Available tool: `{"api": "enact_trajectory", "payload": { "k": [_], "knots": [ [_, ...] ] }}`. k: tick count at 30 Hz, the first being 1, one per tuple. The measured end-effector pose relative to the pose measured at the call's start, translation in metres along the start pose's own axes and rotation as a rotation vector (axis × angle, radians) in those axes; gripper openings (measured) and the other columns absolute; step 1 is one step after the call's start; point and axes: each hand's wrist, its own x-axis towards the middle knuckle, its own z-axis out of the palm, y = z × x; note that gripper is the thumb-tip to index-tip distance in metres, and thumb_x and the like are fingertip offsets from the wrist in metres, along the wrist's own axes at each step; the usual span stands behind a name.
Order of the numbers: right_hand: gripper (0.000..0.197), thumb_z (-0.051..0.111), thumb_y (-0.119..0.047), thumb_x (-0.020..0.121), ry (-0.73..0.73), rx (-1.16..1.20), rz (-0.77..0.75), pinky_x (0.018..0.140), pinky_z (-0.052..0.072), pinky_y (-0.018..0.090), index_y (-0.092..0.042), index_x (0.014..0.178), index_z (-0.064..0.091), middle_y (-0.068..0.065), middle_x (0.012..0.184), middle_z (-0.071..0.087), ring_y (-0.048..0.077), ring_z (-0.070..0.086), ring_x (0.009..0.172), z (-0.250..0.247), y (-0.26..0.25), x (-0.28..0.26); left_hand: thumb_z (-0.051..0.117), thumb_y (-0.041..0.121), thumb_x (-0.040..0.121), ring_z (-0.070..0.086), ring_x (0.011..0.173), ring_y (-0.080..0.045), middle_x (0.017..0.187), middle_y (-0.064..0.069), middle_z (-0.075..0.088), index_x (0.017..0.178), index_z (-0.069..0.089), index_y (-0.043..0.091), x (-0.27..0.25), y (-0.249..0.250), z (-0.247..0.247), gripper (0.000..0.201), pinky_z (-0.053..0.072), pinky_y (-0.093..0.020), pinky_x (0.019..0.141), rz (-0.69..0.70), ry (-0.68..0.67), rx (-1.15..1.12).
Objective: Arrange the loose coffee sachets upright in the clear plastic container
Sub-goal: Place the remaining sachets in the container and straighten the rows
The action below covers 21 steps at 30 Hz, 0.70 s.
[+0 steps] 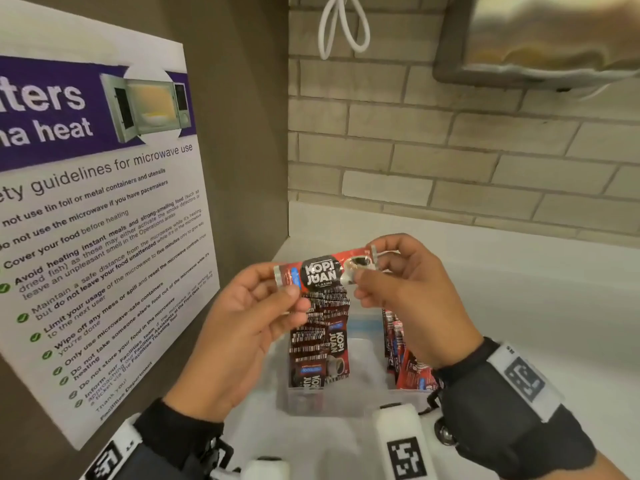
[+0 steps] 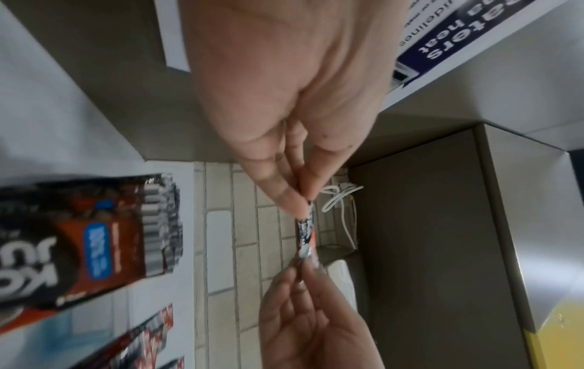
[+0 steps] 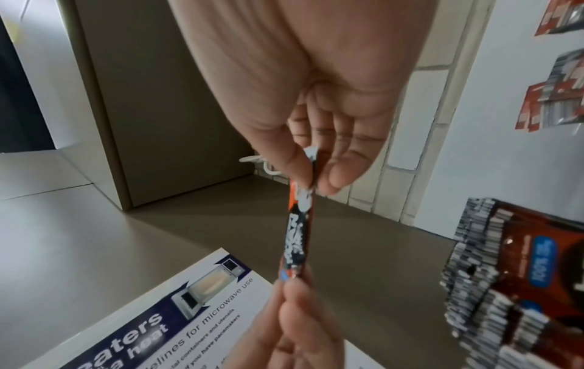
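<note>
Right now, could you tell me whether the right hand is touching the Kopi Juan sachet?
Touching: in the right wrist view, the right hand pinches the Kopi Juan sachet at one end.

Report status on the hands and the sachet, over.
Left hand and right hand each pinch an end of one coffee sachet, held flat above the clear container. Sachets already stand inside. Nothing blocking the gap between them.

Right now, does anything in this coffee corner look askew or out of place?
Only the sachet pinched sideways by the left hand and right hand above the clear container; it isn't upright yet.
</note>
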Motion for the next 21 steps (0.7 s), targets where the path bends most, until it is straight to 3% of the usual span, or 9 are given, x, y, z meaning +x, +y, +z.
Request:
{"api": "enact_trajectory", "payload": {
  "k": [2,5,8,11,14,18,21],
  "knots": [
    [0.023,0.069,-0.001,0.08,-0.049,-0.122,0.043,0.054,0.05,0.023,-0.015,0.093,0.056,0.002,0.067,0.061,0.021,0.061,0.06,-0.002,0.005,-0.004,0.07,0.006,0.071,0.061,0.06,-0.008,0.071,-0.001,0.067,0.095,0.061,0.009,0.004,0.002,-0.002,0.026,0.052,-0.017,0.056,0.1,0.057,0.089],
    [0.014,0.072,-0.015,0.078,-0.049,-0.436,-0.066,0.064,0.05,0.023,-0.023,0.086,0.064,-0.003,0.082,0.068,0.016,0.064,0.072,-0.003,0.008,-0.009,0.067,0.004,0.08,0.055,0.059,-0.006,0.067,0.008,0.063,0.085,0.067,0.023,0.012,0.011,0.002,0.02,0.048,-0.018,0.055,0.237,0.043,0.319],
    [0.016,0.072,-0.01,0.078,-0.015,-0.539,-0.21,0.064,0.047,0.014,-0.025,0.085,0.068,-0.005,0.082,0.066,0.005,0.059,0.071,-0.006,-0.005,-0.005,0.065,0.005,0.085,0.055,0.073,-0.008,0.078,0.007,0.065,0.087,0.072,0.034,0.024,0.025,0.012,0.03,0.046,-0.018,0.06,0.339,-0.074,0.542],
    [0.012,0.073,-0.007,0.077,-0.096,-0.548,-0.211,0.062,0.049,0.017,-0.018,0.08,0.068,0.002,0.072,0.067,0.014,0.06,0.065,-0.007,-0.016,0.001,0.067,0.007,0.084,0.059,0.078,-0.013,0.087,0.001,0.07,0.09,0.072,0.032,0.03,0.033,0.027,0.026,0.05,-0.022,0.067,0.384,-0.155,0.623],
    [0.009,0.072,-0.005,0.077,-0.082,-0.571,-0.185,0.067,0.051,0.025,-0.013,0.079,0.067,0.003,0.071,0.067,0.017,0.061,0.067,-0.012,-0.013,0.003,0.069,0.013,0.085,0.063,0.09,-0.011,0.099,0.006,0.071,0.1,0.07,0.036,0.031,0.029,0.034,0.027,0.051,-0.029,0.082,0.367,-0.159,0.617],
    [0.008,0.071,-0.006,0.078,0.019,-0.66,-0.054,0.072,0.057,0.039,-0.011,0.08,0.065,0.007,0.075,0.067,0.023,0.066,0.071,-0.029,0.013,0.007,0.061,0.032,0.081,0.059,0.11,-0.001,0.118,0.017,0.065,0.11,0.061,0.042,0.025,0.015,0.016,0.03,0.044,-0.031,0.096,0.291,-0.055,0.497],
    [0.008,0.07,-0.005,0.078,-0.116,-0.801,0.178,0.075,0.057,0.039,-0.004,0.082,0.063,0.013,0.078,0.07,0.025,0.069,0.074,-0.026,0.038,0.005,0.054,0.036,0.081,0.051,0.119,0.005,0.123,0.023,0.06,0.112,0.06,0.044,0.017,-0.001,-0.008,0.033,0.037,-0.032,0.105,0.158,0.005,0.415]
  ]
}}
